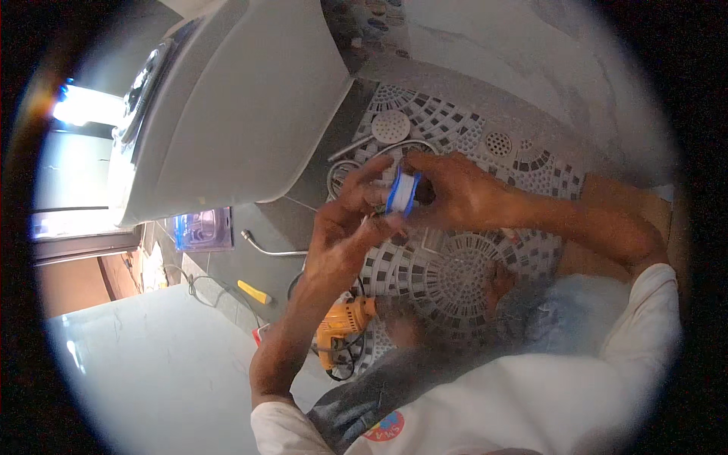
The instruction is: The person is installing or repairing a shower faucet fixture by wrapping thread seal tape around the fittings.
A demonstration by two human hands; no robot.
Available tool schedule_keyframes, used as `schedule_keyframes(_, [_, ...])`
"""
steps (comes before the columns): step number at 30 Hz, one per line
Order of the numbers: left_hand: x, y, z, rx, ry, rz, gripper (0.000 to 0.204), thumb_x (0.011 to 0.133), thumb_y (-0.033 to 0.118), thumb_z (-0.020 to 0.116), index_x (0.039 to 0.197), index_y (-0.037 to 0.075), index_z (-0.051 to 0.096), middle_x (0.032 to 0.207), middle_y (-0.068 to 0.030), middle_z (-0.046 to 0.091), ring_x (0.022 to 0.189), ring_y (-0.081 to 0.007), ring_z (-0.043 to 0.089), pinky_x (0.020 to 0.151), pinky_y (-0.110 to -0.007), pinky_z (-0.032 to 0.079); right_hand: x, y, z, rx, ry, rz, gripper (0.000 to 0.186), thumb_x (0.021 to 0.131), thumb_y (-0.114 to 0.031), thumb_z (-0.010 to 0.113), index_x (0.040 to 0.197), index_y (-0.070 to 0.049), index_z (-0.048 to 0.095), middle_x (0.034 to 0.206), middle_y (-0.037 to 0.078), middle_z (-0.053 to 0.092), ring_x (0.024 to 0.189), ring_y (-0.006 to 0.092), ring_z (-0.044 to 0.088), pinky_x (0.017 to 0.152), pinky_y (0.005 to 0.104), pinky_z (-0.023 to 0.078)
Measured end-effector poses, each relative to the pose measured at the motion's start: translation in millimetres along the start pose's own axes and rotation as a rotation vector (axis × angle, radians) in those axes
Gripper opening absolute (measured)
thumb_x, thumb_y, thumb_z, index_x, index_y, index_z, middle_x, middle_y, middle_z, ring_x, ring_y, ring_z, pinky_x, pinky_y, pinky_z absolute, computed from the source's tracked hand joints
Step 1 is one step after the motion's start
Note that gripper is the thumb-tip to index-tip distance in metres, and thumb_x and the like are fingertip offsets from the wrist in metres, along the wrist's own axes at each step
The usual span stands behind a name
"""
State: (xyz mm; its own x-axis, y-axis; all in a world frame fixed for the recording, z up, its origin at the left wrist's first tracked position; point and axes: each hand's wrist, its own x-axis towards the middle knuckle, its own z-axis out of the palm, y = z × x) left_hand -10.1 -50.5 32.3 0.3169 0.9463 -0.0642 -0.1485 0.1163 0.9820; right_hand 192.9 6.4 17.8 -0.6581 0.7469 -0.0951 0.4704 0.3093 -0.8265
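Note:
Both hands meet in front of me at a small roll of white thread seal tape (403,191) with blue rims. My left hand (341,227) comes from the left, its thumb at the roll's lower rim and its fingers bent around the near side, slightly blurred. From the right, my right hand (462,193) closes its curled fingers on the other side of the roll; shadow hides some of its fingertips. Just beyond the hands, a round shower head (390,127) and a looped metal hose (340,176) lie on the patterned floor.
A large white curved fixture (250,106) stands at the left. An orange power drill (341,326) with a black cord and a yellow-handled tool (254,292) lie near my left arm. Farther left are a bent metal pipe (273,249) and a clear plastic package (202,230). A round drain grate (498,144) sits beyond my right hand.

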Motion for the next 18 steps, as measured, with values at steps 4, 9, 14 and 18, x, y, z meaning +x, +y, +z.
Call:
schedule_keyframes(4, [-15, -14, -3, 0.001, 0.006, 0.015, 0.020, 0.085, 0.004, 0.066, 0.104, 0.000, 0.065, 0.142, -0.0138, 0.037, 0.116, -0.0202, 0.053, 0.085, -0.033, 0.054, 5, 2, -10, -0.035, 0.063, -0.036, 0.055, 0.079, -0.031, 0.076, 0.122, -0.002, 0.055, 0.080, 0.014, 0.066, 0.071, 0.0191, 0.064, 0.065, 0.0347, 0.050])
schedule_keyframes(9, [-19, -35, -19, 0.332, 0.024, 0.053, 0.022, 0.086, -0.003, 0.056, 0.107, 0.001, 0.061, 0.135, -0.0126, 0.044, 0.111, -0.0168, 0.055, 0.087, -0.031, 0.048, 8, -5, -21, -0.105, 0.138, -0.039, 0.051, 0.077, -0.030, 0.077, 0.117, -0.004, 0.060, 0.086, 0.015, 0.068, 0.074, 0.0189, 0.065, 0.069, 0.0340, 0.052])
schedule_keyframes(14, [-16, -24, -22, 0.322, -0.020, -0.153, 0.031, 0.089, 0.007, 0.043, 0.115, 0.001, 0.057, 0.107, -0.0104, 0.060, 0.096, -0.0168, 0.058, 0.087, -0.033, 0.044, 4, -17, -34, -0.072, 0.121, -0.025, 0.048, 0.076, -0.028, 0.076, 0.114, -0.003, 0.062, 0.094, 0.014, 0.069, 0.078, 0.0209, 0.067, 0.074, 0.0334, 0.053])
schedule_keyframes(18, [-11, -36, -30, 0.284, -0.052, -0.077, 0.035, 0.093, 0.023, 0.046, 0.117, -0.002, 0.057, 0.100, -0.0108, 0.062, 0.093, -0.0169, 0.058, 0.086, -0.033, 0.044, 1, -19, -32, -0.089, 0.075, -0.055, 0.049, 0.075, -0.029, 0.077, 0.112, 0.000, 0.062, 0.094, 0.015, 0.069, 0.079, 0.0219, 0.067, 0.075, 0.0333, 0.053])
